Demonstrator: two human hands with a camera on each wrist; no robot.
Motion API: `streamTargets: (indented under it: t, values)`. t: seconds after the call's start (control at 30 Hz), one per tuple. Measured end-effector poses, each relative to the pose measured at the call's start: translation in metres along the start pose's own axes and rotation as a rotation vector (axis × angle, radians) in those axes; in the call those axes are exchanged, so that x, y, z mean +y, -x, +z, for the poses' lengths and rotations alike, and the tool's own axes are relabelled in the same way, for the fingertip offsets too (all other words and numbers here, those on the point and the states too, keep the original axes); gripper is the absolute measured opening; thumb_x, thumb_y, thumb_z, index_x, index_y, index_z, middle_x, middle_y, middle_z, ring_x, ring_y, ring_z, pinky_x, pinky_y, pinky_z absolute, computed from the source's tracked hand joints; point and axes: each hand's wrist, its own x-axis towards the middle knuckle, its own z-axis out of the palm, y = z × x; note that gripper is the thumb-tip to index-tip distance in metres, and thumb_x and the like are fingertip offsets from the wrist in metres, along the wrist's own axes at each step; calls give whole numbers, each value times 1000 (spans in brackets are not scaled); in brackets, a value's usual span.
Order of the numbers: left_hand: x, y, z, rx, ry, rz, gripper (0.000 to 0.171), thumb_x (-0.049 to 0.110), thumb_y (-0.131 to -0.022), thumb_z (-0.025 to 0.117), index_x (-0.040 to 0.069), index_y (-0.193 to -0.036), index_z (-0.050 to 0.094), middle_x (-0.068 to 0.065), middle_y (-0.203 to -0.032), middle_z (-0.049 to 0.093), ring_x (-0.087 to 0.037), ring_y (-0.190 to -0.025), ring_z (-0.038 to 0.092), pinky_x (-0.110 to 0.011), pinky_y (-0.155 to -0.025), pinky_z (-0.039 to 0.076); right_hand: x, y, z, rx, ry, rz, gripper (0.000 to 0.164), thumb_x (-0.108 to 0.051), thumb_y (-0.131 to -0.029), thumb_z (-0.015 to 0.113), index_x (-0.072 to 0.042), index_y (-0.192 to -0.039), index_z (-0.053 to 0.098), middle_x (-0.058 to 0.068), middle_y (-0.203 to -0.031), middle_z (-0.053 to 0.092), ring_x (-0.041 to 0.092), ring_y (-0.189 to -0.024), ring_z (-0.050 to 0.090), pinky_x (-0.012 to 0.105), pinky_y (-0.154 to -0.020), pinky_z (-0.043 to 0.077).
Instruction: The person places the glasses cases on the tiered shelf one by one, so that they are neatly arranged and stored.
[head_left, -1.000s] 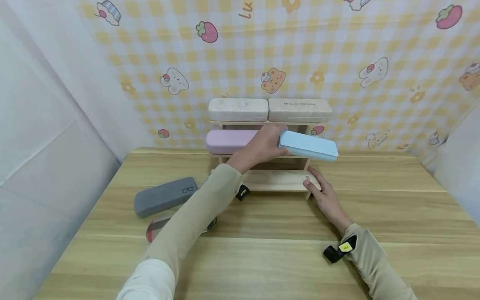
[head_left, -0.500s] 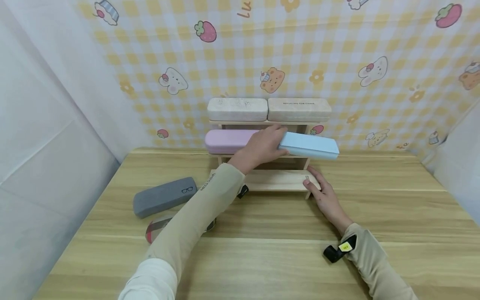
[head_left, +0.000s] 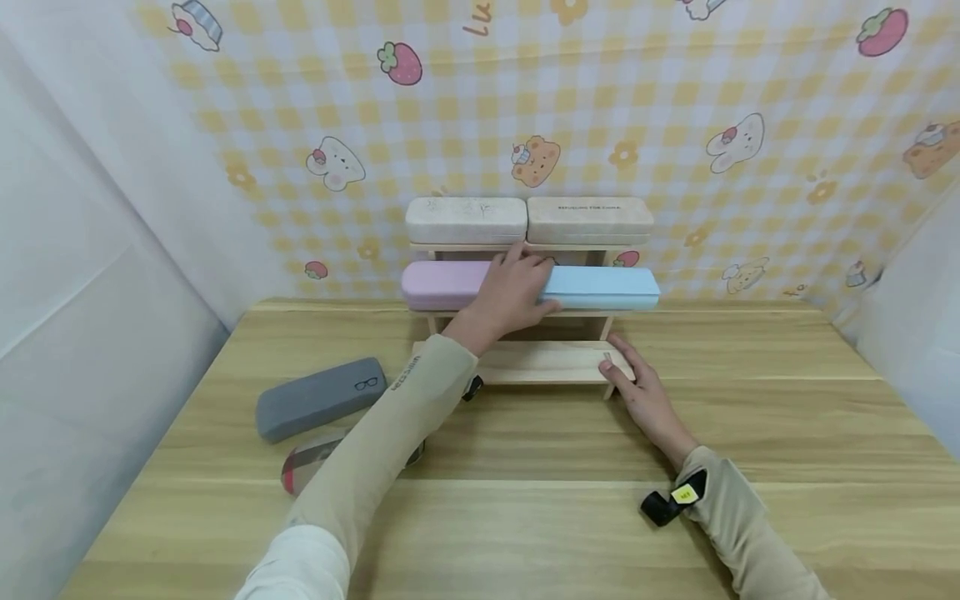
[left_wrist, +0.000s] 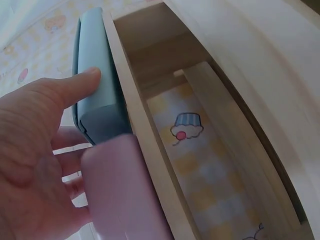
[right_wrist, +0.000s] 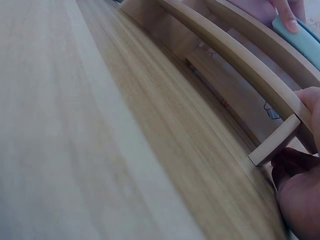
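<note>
Head view puts the blue case (head_left: 602, 287) on the right half of the middle tier (head_left: 592, 314) of the wooden rack (head_left: 525, 360), lying level, its long side along the tier's front edge. The left hand (head_left: 504, 296) pinches its left end, thumb on the near face and fingers reaching behind; the left-wrist view shows the lilac case (head_left: 438, 285) just beside that end, filling the tier's left half. The right hand (head_left: 643, 396) grips the right end of the rack's lowest tier, thumb on top. Room opens in front of the rack and to its right, over the striped wooden tabletop (head_left: 525, 533); behind the rack hangs a yellow checked cloth (head_left: 637, 92), and a white sheet (head_left: 97, 167) closes off the far left. On the rack's top tier, a white case (head_left: 467, 221) and a beige case (head_left: 590, 221) sit end to end. Left of the rack lies a grey case (head_left: 322, 400); nearer is a plaid case (head_left: 303, 464), partly hidden by the left sleeve (head_left: 390, 417), which crosses the approach to the rack's left side.
</note>
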Motion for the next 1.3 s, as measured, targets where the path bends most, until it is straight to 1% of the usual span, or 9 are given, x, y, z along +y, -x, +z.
streamTargets:
  t: [0.3,0.4,0.57,0.77,0.97,1.07,1.17,1.23,1.3]
  values:
    - [-8,2,6,-30,0,-7,65,50,-89,55,7,-137,46,-5,-136,49,-25,-129,29,-45,-101,31,4,0,1,13,16,-28,57,-35,-98,47,-13,-147,29,9,-152,22,28,-135,23,50,-100,30]
    - [-7,3,6,-45,20,-2,64,49,-89,55,6,-136,47,-7,-136,48,-25,-129,29,-45,-102,30,5,1,1,8,14,-21,57,-35,-98,48,-13,-147,29,9,-152,21,27,-136,22,49,-101,29]
    - [-7,3,4,-77,13,-16,60,47,-90,55,7,-134,49,-6,-134,50,-25,-128,28,-47,-104,25,5,1,1,10,15,-24,57,-35,-98,47,-15,-147,29,8,-152,23,28,-136,22,50,-101,27]
    - [-5,3,0,-65,-13,-39,53,47,-89,56,10,-127,55,-4,-128,54,-26,-128,30,-53,-103,19,2,-1,0,17,5,-21,58,-35,-97,49,-14,-147,29,8,-151,25,27,-133,28,48,-102,27]
    - [-3,3,-3,-45,-7,-43,49,44,-89,58,9,-125,57,-4,-129,54,-27,-129,31,-57,-104,16,0,-2,-1,22,-1,-22,58,-34,-97,49,-13,-147,29,7,-151,24,27,-134,26,47,-104,25]
    - [3,10,-10,-33,-45,-6,40,30,-92,58,5,-124,57,-8,-126,55,-28,-124,38,-53,-105,21,0,-3,-1,21,-4,-20,57,-34,-97,49,-13,-147,30,7,-151,24,26,-135,25,47,-105,25]
    - [10,26,-19,15,-95,90,27,16,-92,55,2,-114,62,-10,-112,61,-28,-110,50,-42,-99,36,2,-3,-1,13,-5,-19,57,-33,-97,48,-12,-147,29,8,-151,24,27,-135,25,47,-105,24]
    - [13,41,-25,49,-112,158,23,15,-91,55,2,-109,64,-10,-106,62,-27,-104,53,-37,-92,42,2,-3,-1,8,-9,-16,57,-34,-97,48,-12,-147,29,8,-151,23,26,-135,25,46,-105,24]
    - [13,56,-31,69,-110,214,24,18,-91,56,3,-108,64,-9,-106,62,-26,-104,53,-35,-90,43,3,-3,-1,6,-15,-14,58,-33,-97,48,-12,-147,29,8,-152,23,26,-135,25,46,-106,24]
